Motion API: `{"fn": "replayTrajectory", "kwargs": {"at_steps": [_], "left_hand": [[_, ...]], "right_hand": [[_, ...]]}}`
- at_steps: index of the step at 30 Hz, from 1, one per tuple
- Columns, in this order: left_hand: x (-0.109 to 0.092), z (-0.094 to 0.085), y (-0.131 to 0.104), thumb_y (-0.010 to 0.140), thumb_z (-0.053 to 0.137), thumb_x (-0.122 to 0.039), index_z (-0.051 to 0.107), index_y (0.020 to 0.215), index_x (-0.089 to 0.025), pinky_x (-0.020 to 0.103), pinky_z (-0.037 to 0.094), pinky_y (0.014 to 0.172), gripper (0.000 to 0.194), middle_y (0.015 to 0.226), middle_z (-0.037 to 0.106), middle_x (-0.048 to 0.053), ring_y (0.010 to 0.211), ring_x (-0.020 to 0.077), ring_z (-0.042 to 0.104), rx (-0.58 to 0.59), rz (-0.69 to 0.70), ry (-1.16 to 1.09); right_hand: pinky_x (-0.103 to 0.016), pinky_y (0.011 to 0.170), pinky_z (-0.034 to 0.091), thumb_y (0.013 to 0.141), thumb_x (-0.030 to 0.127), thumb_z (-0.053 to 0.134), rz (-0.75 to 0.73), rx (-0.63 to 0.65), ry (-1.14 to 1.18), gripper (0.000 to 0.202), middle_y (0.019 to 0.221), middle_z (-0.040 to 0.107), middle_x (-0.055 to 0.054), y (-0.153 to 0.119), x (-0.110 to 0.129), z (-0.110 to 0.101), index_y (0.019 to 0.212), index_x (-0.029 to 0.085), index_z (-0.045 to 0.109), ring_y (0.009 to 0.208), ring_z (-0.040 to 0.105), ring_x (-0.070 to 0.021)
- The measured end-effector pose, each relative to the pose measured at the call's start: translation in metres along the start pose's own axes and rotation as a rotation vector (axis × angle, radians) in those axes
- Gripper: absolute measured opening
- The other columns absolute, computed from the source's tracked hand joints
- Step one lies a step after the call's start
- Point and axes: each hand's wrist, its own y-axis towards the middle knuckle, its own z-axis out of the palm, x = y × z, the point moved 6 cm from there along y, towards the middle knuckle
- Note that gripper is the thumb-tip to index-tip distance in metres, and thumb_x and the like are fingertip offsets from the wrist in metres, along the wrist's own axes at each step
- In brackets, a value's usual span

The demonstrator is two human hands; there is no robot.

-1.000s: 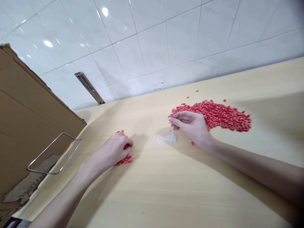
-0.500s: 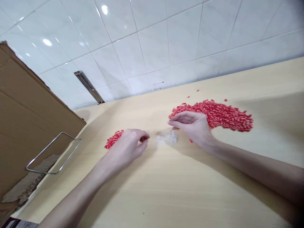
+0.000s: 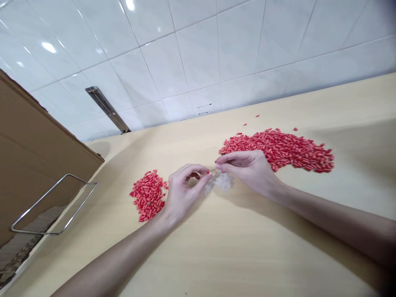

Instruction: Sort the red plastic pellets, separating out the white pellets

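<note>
My left hand (image 3: 187, 187) pinches a small red plastic piece (image 3: 208, 173) between thumb and index finger. Close by on its right, my right hand (image 3: 247, 169) has thumb and fingertips pressed together; what lies between them is too small to make out. Below the fingertips of both hands lies a little heap of clear whitish bits (image 3: 223, 181). A smaller pile of red pieces (image 3: 148, 196) sits left of my left hand, partly behind it. The larger red pile (image 3: 291, 150) spreads behind and to the right of my right hand.
Everything lies on a pale wooden table (image 3: 198, 251) against a tiled wall (image 3: 241, 49). At the left stand a cardboard box (image 3: 40, 128) and a bent wire frame (image 3: 62, 231). A metal strip (image 3: 108, 109) leans by the wall. A few stray red pieces (image 3: 257, 116) lie near the back edge.
My left hand has moved right, close to my right hand, uncovering more of the smaller pile; the red piece in its pinch now shows. My right hand has shifted slightly left. The view has shifted slightly.
</note>
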Motion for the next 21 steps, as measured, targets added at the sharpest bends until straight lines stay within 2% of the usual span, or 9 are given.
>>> {"fn": "replayTrajectory", "kwargs": {"at_steps": [3, 8, 12, 15, 17, 21], "left_hand": [[0.000, 0.000, -0.001, 0.084, 0.068, -0.024, 0.071, 0.090, -0.018, 0.030, 0.054, 0.078, 0.009, 0.091, 0.072, 0.006, 0.084, 0.0165, 0.067, -0.001, -0.003, -0.029], [0.002, -0.001, -0.003, 0.084, 0.068, -0.023, 0.072, 0.099, -0.020, 0.031, 0.054, 0.078, 0.016, 0.093, 0.073, 0.006, 0.084, 0.0167, 0.067, 0.000, -0.010, -0.026], [0.005, -0.001, -0.003, 0.086, 0.065, -0.024, 0.072, 0.104, -0.020, 0.030, 0.055, 0.081, 0.019, 0.095, 0.074, 0.006, 0.088, 0.0166, 0.068, -0.004, -0.060, -0.089], [0.003, 0.000, -0.003, 0.085, 0.068, -0.025, 0.073, 0.100, -0.020, 0.031, 0.055, 0.082, 0.017, 0.097, 0.074, 0.007, 0.088, 0.0174, 0.068, 0.011, -0.019, -0.072], [0.000, 0.000, -0.003, 0.082, 0.071, -0.024, 0.072, 0.103, -0.020, 0.032, 0.055, 0.081, 0.021, 0.094, 0.074, 0.007, 0.085, 0.0175, 0.067, 0.019, 0.020, -0.036], [-0.009, -0.001, -0.002, 0.086, 0.066, -0.019, 0.073, 0.100, -0.021, 0.032, 0.054, 0.080, 0.016, 0.096, 0.074, 0.007, 0.088, 0.0171, 0.067, 0.038, 0.111, 0.028]], "right_hand": [[-0.027, 0.065, 0.059, 0.067, 0.026, 0.081, -0.009, 0.047, -0.023, 0.014, 0.073, 0.075, -0.003, 0.000, 0.002, 0.003, 0.079, 0.019, 0.079, 0.065, 0.069, -0.0164], [-0.032, 0.074, 0.060, 0.070, 0.029, 0.079, -0.076, 0.112, -0.098, 0.012, 0.084, 0.076, -0.004, -0.001, 0.011, 0.009, 0.079, 0.022, 0.080, 0.079, 0.070, -0.0201], [-0.032, 0.075, 0.059, 0.066, 0.031, 0.083, -0.047, 0.129, -0.040, 0.023, 0.082, 0.076, -0.003, -0.003, 0.011, 0.010, 0.087, 0.022, 0.079, 0.077, 0.071, -0.0190], [-0.031, 0.069, 0.059, 0.063, 0.034, 0.085, -0.022, 0.136, -0.035, 0.023, 0.074, 0.074, -0.003, -0.004, 0.010, 0.010, 0.079, 0.020, 0.078, 0.069, 0.069, -0.0180], [-0.031, 0.067, 0.059, 0.065, 0.035, 0.083, -0.027, 0.153, -0.054, 0.020, 0.074, 0.075, -0.004, -0.004, 0.010, 0.011, 0.076, 0.020, 0.078, 0.068, 0.069, -0.0187], [-0.030, 0.067, 0.059, 0.068, 0.030, 0.081, -0.114, 0.158, -0.100, 0.013, 0.080, 0.076, -0.005, -0.003, 0.016, 0.011, 0.077, 0.022, 0.081, 0.073, 0.070, -0.0194]]}}
